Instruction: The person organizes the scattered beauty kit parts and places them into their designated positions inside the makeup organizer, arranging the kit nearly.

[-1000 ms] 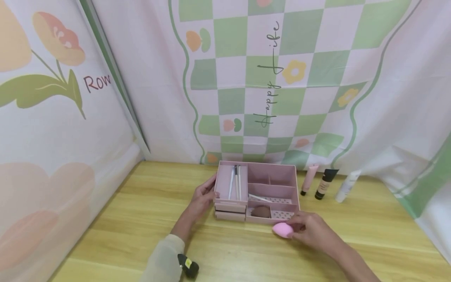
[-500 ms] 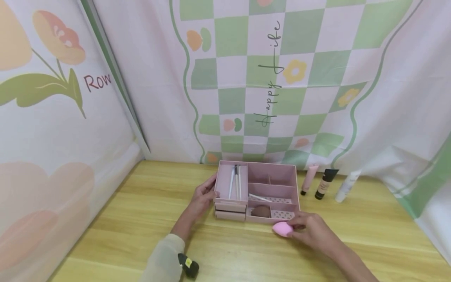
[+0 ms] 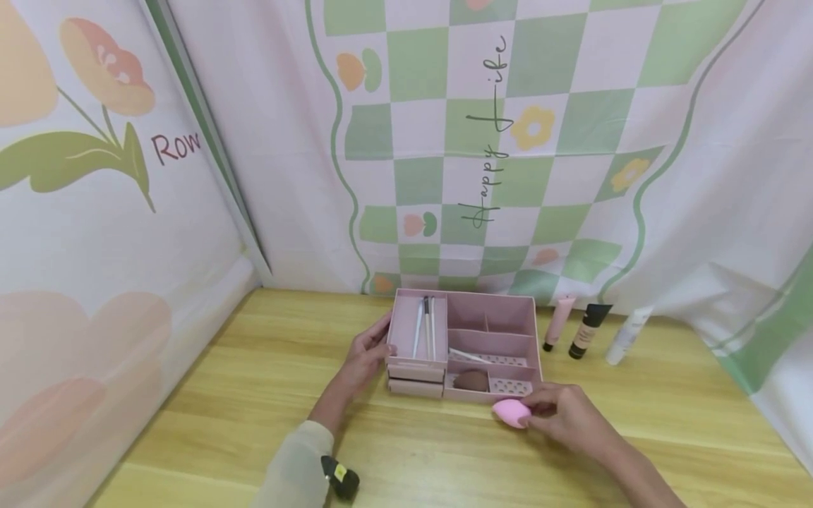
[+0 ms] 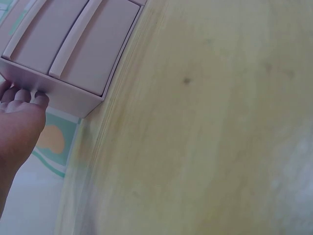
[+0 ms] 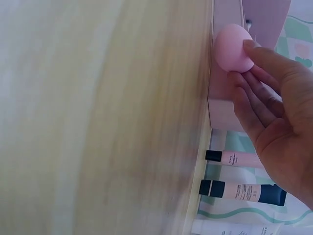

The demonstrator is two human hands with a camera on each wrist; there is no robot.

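In the head view my right hand pinches a pink makeup sponge just in front of a pink desktop organizer, at its right front corner. The right wrist view has thumb and fingertips on the sponge, held up before the organizer's front wall. My left hand rests against the organizer's left side; in the left wrist view its fingers touch that side wall, below two drawer fronts. A brown sponge sits in a front compartment. Several slim brushes lie on the organizer's left top.
Right of the organizer stand a pink tube, a black-and-beige tube and a white tube. A thin white stick lies in a middle compartment. A printed curtain hangs behind the wooden table.
The pink sponge and my right hand shift only very slightly near the organizer's front. My left hand keeps its place on the side wall.
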